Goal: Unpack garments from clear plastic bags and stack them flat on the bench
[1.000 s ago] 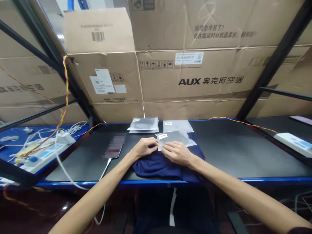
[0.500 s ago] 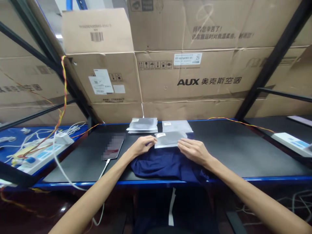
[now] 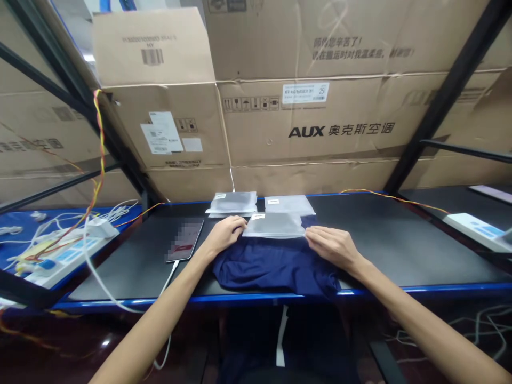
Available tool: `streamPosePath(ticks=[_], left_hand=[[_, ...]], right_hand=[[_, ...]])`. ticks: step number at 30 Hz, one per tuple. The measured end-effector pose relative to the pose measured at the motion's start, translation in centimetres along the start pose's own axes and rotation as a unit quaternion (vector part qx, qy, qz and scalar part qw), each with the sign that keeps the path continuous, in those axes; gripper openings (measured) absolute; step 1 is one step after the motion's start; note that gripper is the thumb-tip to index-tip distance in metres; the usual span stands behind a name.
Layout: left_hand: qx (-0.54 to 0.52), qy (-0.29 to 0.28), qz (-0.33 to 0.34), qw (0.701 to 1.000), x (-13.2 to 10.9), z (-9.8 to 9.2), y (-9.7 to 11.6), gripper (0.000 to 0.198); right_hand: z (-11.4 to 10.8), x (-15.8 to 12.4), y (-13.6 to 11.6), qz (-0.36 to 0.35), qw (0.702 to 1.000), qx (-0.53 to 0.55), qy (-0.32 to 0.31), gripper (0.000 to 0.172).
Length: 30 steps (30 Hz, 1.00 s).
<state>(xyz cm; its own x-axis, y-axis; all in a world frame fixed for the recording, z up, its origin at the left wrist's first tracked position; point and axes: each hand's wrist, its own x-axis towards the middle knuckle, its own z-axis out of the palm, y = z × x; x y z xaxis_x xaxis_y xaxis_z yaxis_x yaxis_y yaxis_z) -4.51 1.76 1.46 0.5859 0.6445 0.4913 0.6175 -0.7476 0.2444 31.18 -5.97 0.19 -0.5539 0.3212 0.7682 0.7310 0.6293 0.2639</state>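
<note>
A frosted plastic bag (image 3: pixel 274 226) with a small white label lies stretched flat over the far edge of a dark blue folded garment (image 3: pixel 276 265) on the black bench (image 3: pixel 380 240). My left hand (image 3: pixel 223 233) pinches the bag's left end. My right hand (image 3: pixel 333 246) pinches its right end. Both hands rest on the garment, which hangs slightly over the bench's front edge.
A stack of filled bags (image 3: pixel 232 204) and one flat empty bag (image 3: pixel 288 204) lie behind. A phone (image 3: pixel 186 240) on a white cable lies to the left. Power strips (image 3: pixel 60 256) and wires sit far left, another strip (image 3: pixel 474 226) at right. Cardboard boxes (image 3: pixel 304 128) wall the back.
My hands have moved apart along the bag, from close together near its label to its two ends. The bag now lies flatter and a little farther from me.
</note>
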Motion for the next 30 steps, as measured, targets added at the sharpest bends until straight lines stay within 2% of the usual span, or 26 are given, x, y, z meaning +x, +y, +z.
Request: streamPosePath(ticks=[4, 6, 8, 11, 14, 17, 19, 23, 27, 30], left_hand=[[0.03, 0.067, -0.033, 0.997, 0.3, -0.3, 1.5, 0.026], [0.019, 0.089, -0.015, 0.996, 0.2, -0.6, 3.0, 0.029], [-0.01, 0.071, 0.037, 0.997, 0.0, -0.8, 4.9, 0.028], [-0.034, 0.007, 0.11, 0.993, -0.4, -0.4, 7.4, 0.027], [-0.001, -0.008, 0.132, 0.991, -0.4, 0.8, 8.8, 0.03], [0.029, 0.026, 0.124, 0.992, 0.4, 2.0, 8.9, 0.034], [0.038, 0.026, 0.118, 0.992, 1.2, 2.6, 8.8, 0.037], [0.057, -0.028, 0.091, 0.994, 2.7, 3.5, 9.0, 0.047], [0.066, -0.062, -0.001, 0.996, 3.5, 4.9, 9.6, 0.062], [0.091, -0.077, -0.039, 0.992, 4.0, 5.8, 9.8, 0.056]], right_hand=[[0.1, 0.0, -0.3, 0.018, 1.0, 0.011, 0.005, 0.014], [0.2, -0.1, -0.4, 0.026, 1.0, 0.007, 0.001, 0.013], [0.2, -0.1, -0.5, 0.033, 0.999, 0.001, -0.006, 0.012], [0.1, 0.0, -0.7, 0.033, 0.999, -0.009, -0.004, 0.011], [0.0, 0.2, -1.0, 0.026, 1.0, -0.008, -0.001, 0.01], [0.0, 0.1, -1.2, 0.015, 1.0, -0.004, -0.003, 0.01], [0.1, 0.0, -1.1, 0.007, 1.0, 0.005, -0.002, 0.011], [0.2, -0.4, -1.1, -0.008, 1.0, 0.024, -0.002, 0.012], [0.2, -0.5, -1.3, -0.023, 0.999, 0.041, -0.003, 0.013], [0.2, -0.4, -1.5, -0.028, 0.998, 0.055, 0.004, 0.012]])
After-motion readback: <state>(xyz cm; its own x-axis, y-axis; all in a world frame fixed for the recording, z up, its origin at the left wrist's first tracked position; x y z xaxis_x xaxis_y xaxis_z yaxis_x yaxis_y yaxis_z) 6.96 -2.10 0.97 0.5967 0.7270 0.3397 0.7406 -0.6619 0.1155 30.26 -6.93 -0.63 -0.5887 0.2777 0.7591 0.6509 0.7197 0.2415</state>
